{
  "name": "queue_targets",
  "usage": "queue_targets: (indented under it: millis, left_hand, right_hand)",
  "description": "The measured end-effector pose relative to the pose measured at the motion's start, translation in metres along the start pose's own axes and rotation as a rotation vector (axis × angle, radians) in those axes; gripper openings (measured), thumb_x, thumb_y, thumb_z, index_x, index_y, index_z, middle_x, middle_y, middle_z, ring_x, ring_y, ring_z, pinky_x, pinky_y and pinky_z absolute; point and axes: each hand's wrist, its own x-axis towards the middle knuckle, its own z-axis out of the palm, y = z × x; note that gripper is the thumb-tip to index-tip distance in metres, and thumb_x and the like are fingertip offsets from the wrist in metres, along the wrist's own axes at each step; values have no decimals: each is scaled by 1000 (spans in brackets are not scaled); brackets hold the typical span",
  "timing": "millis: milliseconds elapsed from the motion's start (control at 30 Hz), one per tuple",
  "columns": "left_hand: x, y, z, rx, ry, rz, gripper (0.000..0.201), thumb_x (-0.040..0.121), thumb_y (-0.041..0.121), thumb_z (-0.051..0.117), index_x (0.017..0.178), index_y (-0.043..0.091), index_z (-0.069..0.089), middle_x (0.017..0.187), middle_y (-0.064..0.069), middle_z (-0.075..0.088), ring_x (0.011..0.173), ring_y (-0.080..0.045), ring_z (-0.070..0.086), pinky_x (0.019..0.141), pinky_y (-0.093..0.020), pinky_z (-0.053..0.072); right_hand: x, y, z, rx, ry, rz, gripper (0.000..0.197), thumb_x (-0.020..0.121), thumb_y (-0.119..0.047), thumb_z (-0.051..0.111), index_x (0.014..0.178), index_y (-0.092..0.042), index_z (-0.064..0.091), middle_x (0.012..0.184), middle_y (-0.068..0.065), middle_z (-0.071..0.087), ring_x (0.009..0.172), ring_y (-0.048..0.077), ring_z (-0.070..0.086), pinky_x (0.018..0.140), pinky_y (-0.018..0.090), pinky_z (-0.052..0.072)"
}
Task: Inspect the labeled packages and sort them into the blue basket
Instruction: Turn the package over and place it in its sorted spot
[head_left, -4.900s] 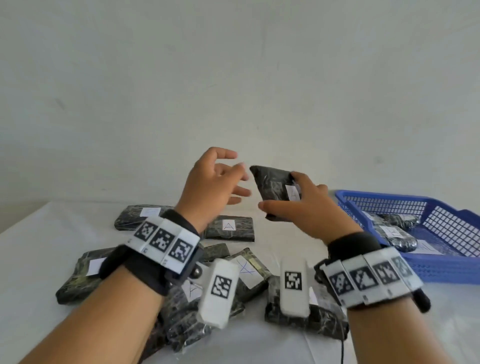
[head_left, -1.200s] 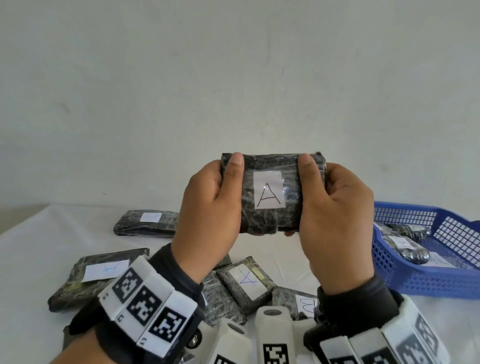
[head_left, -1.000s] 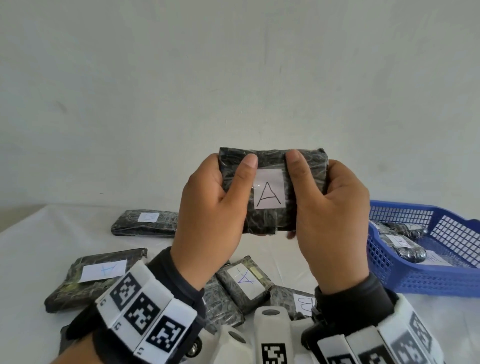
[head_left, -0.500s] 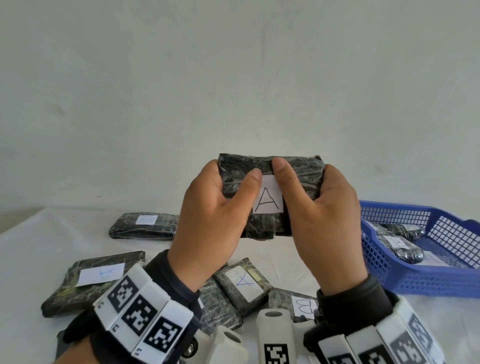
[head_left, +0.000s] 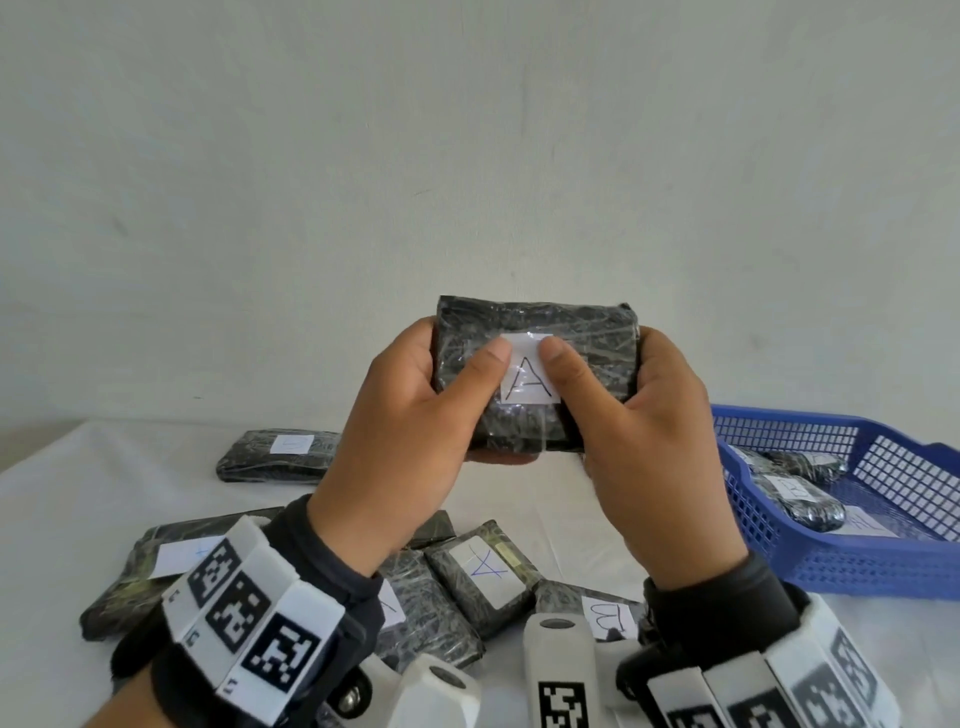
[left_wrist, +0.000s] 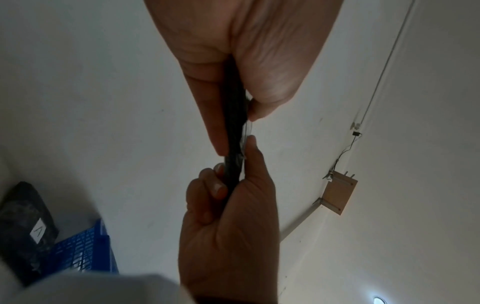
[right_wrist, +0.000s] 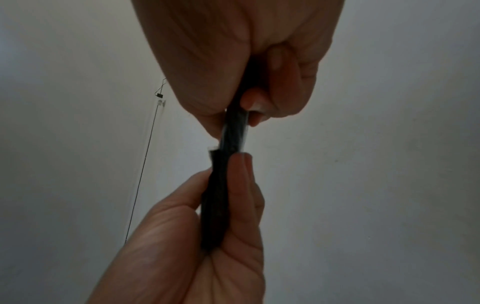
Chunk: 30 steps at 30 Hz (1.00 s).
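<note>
Though gripped by hands (head_left: 524, 436), package (head_left: 535, 322) label-up, horizontal.

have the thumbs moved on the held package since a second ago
Yes. Both thumbs have slid inward across the package onto its white label, which they earlier flanked.

Centre frame in the head view, the held package (head_left: 535, 374) sits up above the tabletop (head_left: 78, 519), left hand (head_left: 410, 441) on its left end, right hand (head_left: 654, 447) on its right, both thumbs lying across its front face beside the label (head_left: 530, 389). Far right, the basket (head_left: 841, 566) rests on the tabletop with packages inside (head_left: 800, 499). Behind the left hand, toward the wall, one package (head_left: 275, 454) lies alone. Lower centre, below the hands, a cluster of packages (head_left: 483, 577) overlaps, and another (head_left: 150, 566) lies at lower left.
</note>
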Motion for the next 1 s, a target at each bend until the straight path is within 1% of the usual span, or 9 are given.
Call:
queue_targets:
  millis: [133, 233, 333, 400, 433, 533, 667, 867, 1000]
  left_hand:
    - [-2, 2, 3, -3, -16, 33, 22, 102, 15, 60, 123, 15, 64, 103, -3, 78, 92, -22, 79, 70, -43, 66]
    - [-1, -1, 4, -32, 32, 28, 39, 102, 16, 60, 139, 27, 52, 108, -2, 78, 97, -20, 78, 76, -44, 66]
    - [3, -1, 0, 22, 43, 87, 46, 106, 17, 57, 149, 29, 47, 119, 1, 76, 108, -19, 75, 88, -45, 63]
    - [5, 1, -3, 14, 12, 73, 43, 107, 16, 54, 149, 25, 49, 118, 0, 77, 107, -19, 76, 87, -42, 63]
    - [5, 2, -4, -14, -13, 47, 39, 108, 12, 51, 146, 22, 53, 114, -1, 78, 104, -19, 76, 83, -39, 63]
    - [5, 2, -4, -58, -50, -13, 51, 109, 6, 45, 157, 20, 39, 117, -2, 78, 105, -20, 76, 83, -36, 64]
    - [4, 1, -2, -95, -57, -19, 65, 108, 7, 46, 165, 24, 21, 118, 1, 78, 108, -18, 75, 85, -35, 63]
    - [4, 2, -1, -79, -69, 3, 71, 106, 8, 51, 166, 24, 17, 126, -1, 75, 114, -20, 73, 91, -37, 62]
    - [2, 3, -1, -49, -57, 19, 83, 104, 8, 57, 167, 30, 7, 126, 5, 74, 113, -16, 74, 93, -36, 61]
  right_hand:
    - [-2, 0, 3, 97, 42, -54, 45, 86, -28, 81, 115, -29, 46, 102, -1, 72, 89, 5, 75, 72, 23, 61]
    - [-3, 0, 5, 37, 85, -103, 45, 89, -23, 80, 116, -26, 44, 96, -11, 65, 83, -8, 69, 68, 11, 53]
    - [-2, 1, 6, 15, 119, -112, 26, 101, -27, 66, 120, -23, 50, 93, -11, 64, 77, -1, 66, 62, 21, 54]
    - [-1, 4, 7, 18, 143, -96, 16, 105, -29, 58, 119, -23, 54, 95, -3, 66, 75, 13, 64, 67, 41, 56]
    - [0, 5, 7, 53, 146, -77, 16, 107, -29, 55, 121, -21, 56, 97, 1, 67, 77, 19, 64, 69, 44, 56]
    - [3, 6, 5, 147, 130, -26, 23, 110, -19, 49, 130, -13, 60, 105, -3, 72, 94, 7, 69, 84, 31, 58]
    - [5, 7, 5, 215, 97, 35, 35, 110, -17, 51, 144, -9, 57, 127, 2, 73, 118, 14, 70, 104, 40, 57]
    - [1, 5, 7, 134, 65, -25, 55, 105, -31, 62, 155, -16, 46, 138, -5, 67, 125, 5, 65, 107, 31, 54]
    - [-1, 1, 8, 101, 34, -62, 53, 102, -27, 65, 150, -12, 51, 126, -5, 72, 115, 6, 69, 98, 27, 57]
